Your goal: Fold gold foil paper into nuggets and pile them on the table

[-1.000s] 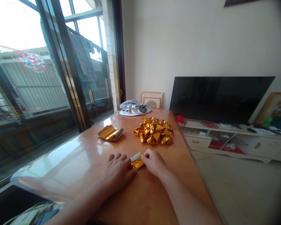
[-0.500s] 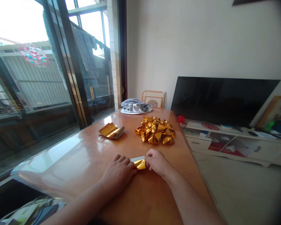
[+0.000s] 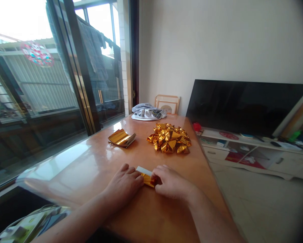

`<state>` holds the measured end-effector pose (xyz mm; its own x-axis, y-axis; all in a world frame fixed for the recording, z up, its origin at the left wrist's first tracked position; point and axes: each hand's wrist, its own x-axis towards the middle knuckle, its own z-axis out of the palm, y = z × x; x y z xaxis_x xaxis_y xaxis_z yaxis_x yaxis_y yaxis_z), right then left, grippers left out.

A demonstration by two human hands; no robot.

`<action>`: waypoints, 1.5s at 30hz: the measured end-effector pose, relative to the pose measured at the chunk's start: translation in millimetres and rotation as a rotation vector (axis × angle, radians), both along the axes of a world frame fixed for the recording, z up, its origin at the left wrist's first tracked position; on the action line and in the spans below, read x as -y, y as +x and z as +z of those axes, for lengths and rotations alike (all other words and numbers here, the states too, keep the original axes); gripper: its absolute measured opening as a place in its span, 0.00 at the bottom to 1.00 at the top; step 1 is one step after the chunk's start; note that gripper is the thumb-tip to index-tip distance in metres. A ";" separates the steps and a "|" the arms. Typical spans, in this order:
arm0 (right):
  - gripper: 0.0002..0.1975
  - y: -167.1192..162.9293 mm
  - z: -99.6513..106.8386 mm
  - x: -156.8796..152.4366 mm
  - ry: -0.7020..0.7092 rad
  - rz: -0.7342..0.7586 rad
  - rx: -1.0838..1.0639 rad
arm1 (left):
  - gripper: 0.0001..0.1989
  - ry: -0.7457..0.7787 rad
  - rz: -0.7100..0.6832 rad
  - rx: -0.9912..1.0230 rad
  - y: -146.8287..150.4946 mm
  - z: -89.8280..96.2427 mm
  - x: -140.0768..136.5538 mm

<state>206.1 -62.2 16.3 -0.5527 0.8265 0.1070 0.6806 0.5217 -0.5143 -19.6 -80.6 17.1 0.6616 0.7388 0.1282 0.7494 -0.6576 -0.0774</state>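
A partly folded sheet of gold foil paper (image 3: 148, 180) lies on the wooden table between my hands, its pale underside showing along the far edge. My left hand (image 3: 126, 182) holds its left end against the tabletop, fingers curled and close together. At the right end, my right hand (image 3: 170, 182) pinches the paper between thumb and forefinger; the fingers cover part of it. Beyond my hands, a pile of folded gold foil pieces (image 3: 170, 139) sits to the right. A stack of flat gold foil sheets (image 3: 121, 138) rests to the left.
The glossy table (image 3: 90, 172) runs away from me. Crumpled grey cloth (image 3: 147, 112) and wooden frames (image 3: 168, 103) are at its far end. A large television (image 3: 244, 108) stands on a white cabinet at the right. Glass doors (image 3: 45, 84) border the left side.
My right hand has moved down and inward over the right end of the foil paper. The paper's right end now slants towards me. My left hand keeps its hold; the view has shifted slightly.
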 end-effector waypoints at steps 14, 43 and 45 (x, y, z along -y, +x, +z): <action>0.08 6.6 -1.8 -6.1 -0.070 0.096 -0.042 | 0.16 -0.055 0.177 0.241 3.0 -1.2 1.9; 0.10 7.0 -17.8 -21.6 -0.154 -0.036 -0.126 | 0.11 0.003 0.274 0.263 13.1 -10.1 -4.0; 0.10 5.9 -19.1 -21.5 -0.142 -0.072 -0.121 | 0.12 0.017 0.283 0.261 14.1 -11.9 -3.7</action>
<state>212.0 -40.6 -2.8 -0.4815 0.8751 0.0483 0.6427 0.3900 -0.6594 -5.5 -76.9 5.2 0.3754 0.8840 0.2787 0.8970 -0.4222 0.1307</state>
